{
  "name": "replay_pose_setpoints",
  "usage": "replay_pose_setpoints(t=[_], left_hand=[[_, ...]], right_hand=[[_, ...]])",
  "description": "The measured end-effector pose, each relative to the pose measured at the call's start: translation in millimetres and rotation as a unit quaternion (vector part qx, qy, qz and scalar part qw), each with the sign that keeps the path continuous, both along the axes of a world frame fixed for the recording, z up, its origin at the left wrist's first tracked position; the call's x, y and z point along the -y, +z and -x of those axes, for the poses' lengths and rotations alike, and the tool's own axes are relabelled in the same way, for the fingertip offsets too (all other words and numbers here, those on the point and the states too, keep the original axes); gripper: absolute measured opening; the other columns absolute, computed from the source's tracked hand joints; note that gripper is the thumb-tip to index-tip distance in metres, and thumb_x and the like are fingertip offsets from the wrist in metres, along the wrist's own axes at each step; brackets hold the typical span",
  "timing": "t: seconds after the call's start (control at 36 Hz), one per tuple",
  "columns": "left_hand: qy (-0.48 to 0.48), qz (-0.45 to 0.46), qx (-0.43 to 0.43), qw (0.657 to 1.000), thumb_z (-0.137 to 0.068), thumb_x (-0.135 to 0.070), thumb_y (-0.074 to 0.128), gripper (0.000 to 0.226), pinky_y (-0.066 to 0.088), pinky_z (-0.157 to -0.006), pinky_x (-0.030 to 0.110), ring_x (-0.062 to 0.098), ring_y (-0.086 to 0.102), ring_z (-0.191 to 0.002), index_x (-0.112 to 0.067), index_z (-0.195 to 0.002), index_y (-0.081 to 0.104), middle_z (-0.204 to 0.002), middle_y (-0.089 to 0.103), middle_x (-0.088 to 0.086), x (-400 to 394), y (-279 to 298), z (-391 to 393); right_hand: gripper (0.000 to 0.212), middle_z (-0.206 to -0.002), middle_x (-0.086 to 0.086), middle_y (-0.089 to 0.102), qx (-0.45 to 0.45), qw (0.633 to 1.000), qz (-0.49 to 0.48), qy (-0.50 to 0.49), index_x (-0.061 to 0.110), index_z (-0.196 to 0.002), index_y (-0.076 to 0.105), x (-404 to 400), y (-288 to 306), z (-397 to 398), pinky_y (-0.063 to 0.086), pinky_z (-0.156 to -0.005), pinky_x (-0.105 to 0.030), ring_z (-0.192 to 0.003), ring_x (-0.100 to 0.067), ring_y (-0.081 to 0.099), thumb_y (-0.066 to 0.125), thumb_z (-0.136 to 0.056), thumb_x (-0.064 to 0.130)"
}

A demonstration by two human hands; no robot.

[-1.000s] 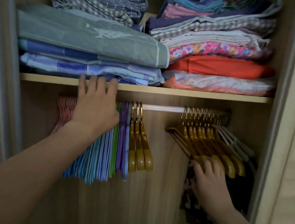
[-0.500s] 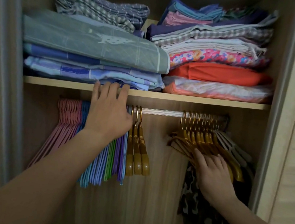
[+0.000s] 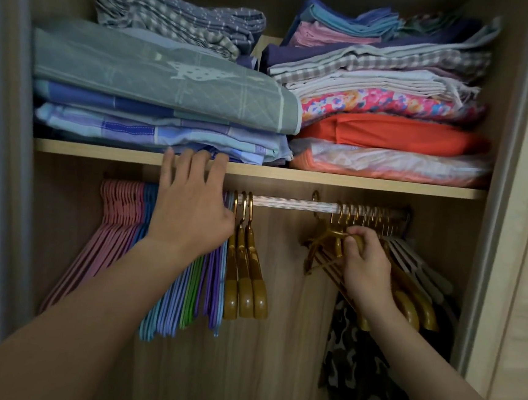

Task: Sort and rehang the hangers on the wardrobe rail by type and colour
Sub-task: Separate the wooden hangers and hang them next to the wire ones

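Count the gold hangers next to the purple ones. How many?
3 gold hangers, side by side on the rail, just right of the purple hangers. More gold hangers bunch further right, too packed to count.

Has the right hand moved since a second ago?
Yes. The right hand has risen from the hangers' lower ends toward the rail, now gripping a gold hanger near its hook.

A shelf (image 3: 322, 178) is crossing the frame above the middle, carrying two stacks of folded cloth, one left (image 3: 157, 94) and one right (image 3: 388, 115). Just below it the rail (image 3: 291, 204) is running across. Thin hangers (image 3: 120, 219) are hanging at its left end, three thick hangers (image 3: 246, 281) just right of them near centre, and a crowded bunch (image 3: 408, 286) at the right, with a patterned garment (image 3: 366, 368) hanging beneath
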State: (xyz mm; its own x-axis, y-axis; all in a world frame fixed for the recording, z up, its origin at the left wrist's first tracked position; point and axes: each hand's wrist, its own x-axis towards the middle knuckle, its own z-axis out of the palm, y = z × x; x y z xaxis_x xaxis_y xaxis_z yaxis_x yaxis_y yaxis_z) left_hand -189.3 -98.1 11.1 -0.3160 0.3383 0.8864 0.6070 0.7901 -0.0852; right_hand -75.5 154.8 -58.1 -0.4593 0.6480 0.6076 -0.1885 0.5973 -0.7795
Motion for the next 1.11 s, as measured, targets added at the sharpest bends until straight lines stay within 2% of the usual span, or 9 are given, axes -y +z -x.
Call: replay_pose_setpoints(t=[0.25,0.47,0.58,0.67,0.75,0.83,0.97,1.06,1.11], left_hand=[[-0.015,0.007,0.004,1.000,-0.082,-0.031,0.063,0.080,0.008,-0.127,0.055,0.034,0.029,-0.147,-0.014,-0.153,0.032,-0.149,0.040,0.015,4.7,-1.4,-0.8],[-0.006,0.009,0.040,0.999,-0.086,-0.036,0.057,0.082,0.007,-0.127,0.056,0.037,0.021,-0.152,-0.014,-0.158,0.025,-0.158,0.031,0.018,2.5,-2.3,-3.8],[-0.119,-0.057,0.096,0.987,-0.092,-0.028,0.057,0.073,0.015,-0.128,0.043,0.031,0.013,-0.155,-0.021,-0.159,0.029,-0.166,0.019,0.012,5.3,-28.6,-22.7],[-0.248,-0.134,0.233,0.931,-0.098,-0.015,0.059,0.054,0.025,-0.111,0.004,0.004,0.035,-0.141,-0.027,-0.149,0.045,-0.153,0.038,-0.003,18.6,-105.3,-59.3],[-0.261,-0.196,0.419,0.847,-0.100,-0.007,0.059,0.034,0.042,-0.090,0.002,-0.009,0.058,-0.112,-0.030,-0.125,0.059,-0.119,0.062,-0.019,35.0,-213.4,-87.9],[-0.170,-0.234,0.603,0.744,-0.102,-0.004,0.055,0.025,0.047,-0.072,0.008,0.010,0.065,-0.105,-0.018,-0.122,0.061,-0.101,0.061,-0.018,45.0,-326.5,-106.9],[-0.080,-0.239,0.773,0.583,-0.093,-0.016,0.073,0.060,0.045,-0.107,0.035,0.024,0.051,-0.134,-0.016,-0.148,0.046,-0.146,0.053,0.010,81.0,-434.8,-127.3],[-0.098,-0.201,0.814,0.536,-0.069,-0.062,0.083,0.090,0.040,-0.111,0.032,0.014,0.045,-0.136,-0.033,-0.145,0.043,-0.144,0.048,-0.008,102.3,-448.9,-132.9],[-0.112,-0.146,0.833,0.522,-0.067,-0.076,0.077,0.083,0.043,-0.102,0.023,0.009,0.054,-0.127,-0.034,-0.135,0.054,-0.134,0.057,-0.015,113.9,-448.5,-137.8]], right_hand=[[0.021,-0.106,0.002,0.064,0.067,0.988,0.122,0.068,0.027,-0.122,0.058,14.8,-37.3,44.9,0.059,-0.087,-0.041,-0.094,-0.017,0.065,0.048,-0.105,0.020],[0.013,-0.095,0.002,0.061,0.087,0.966,0.243,0.038,0.025,-0.105,0.065,47.5,-145.5,3.9,0.055,-0.070,-0.033,-0.079,-0.015,0.060,0.053,-0.103,0.021],[0.014,-0.092,-0.003,0.066,0.122,0.956,0.262,0.047,0.023,-0.092,0.068,63.4,-185.5,-28.5,0.061,-0.075,-0.044,-0.077,-0.025,0.064,0.058,-0.101,0.025],[0.017,-0.089,-0.011,0.070,0.138,0.950,0.271,0.070,0.026,-0.087,0.071,73.4,-213.6,-62.6,0.061,-0.078,-0.053,-0.084,-0.036,0.069,0.060,-0.099,0.033],[0.022,-0.075,-0.003,0.066,0.128,0.946,0.288,0.082,0.022,-0.084,0.071,76.8,-222.6,-87.0,0.059,-0.072,-0.043,-0.071,-0.023,0.065,0.060,-0.099,0.034],[0.027,-0.068,-0.003,0.059,0.159,0.938,0.291,0.100,0.018,-0.078,0.068,80.6,-235.3,-104.1,0.056,-0.069,-0.044,-0.066,-0.019,0.061,0.060,-0.100,0.031],[0.021,-0.063,-0.001,0.052,0.204,0.923,0.291,0.150,0.014,-0.086,0.070,88.9,-234.1,-120.5,0.046,-0.054,-0.026,-0.056,-0.012,0.050,0.060,-0.100,0.026],[0.019,-0.067,-0.003,0.053,0.222,0.910,0.290,0.198,0.015,-0.090,0.072,92.2,-227.4,-127.4,0.047,-0.055,-0.026,-0.052,-0.010,0.048,0.059,-0.100,0.025],[0.018,-0.069,-0.006,0.053,0.216,0.902,0.296,0.229,0.014,-0.093,0.072,93.0,-222.2,-128.5,0.048,-0.056,-0.028,-0.052,-0.014,0.045,0.058,-0.101,0.023]])
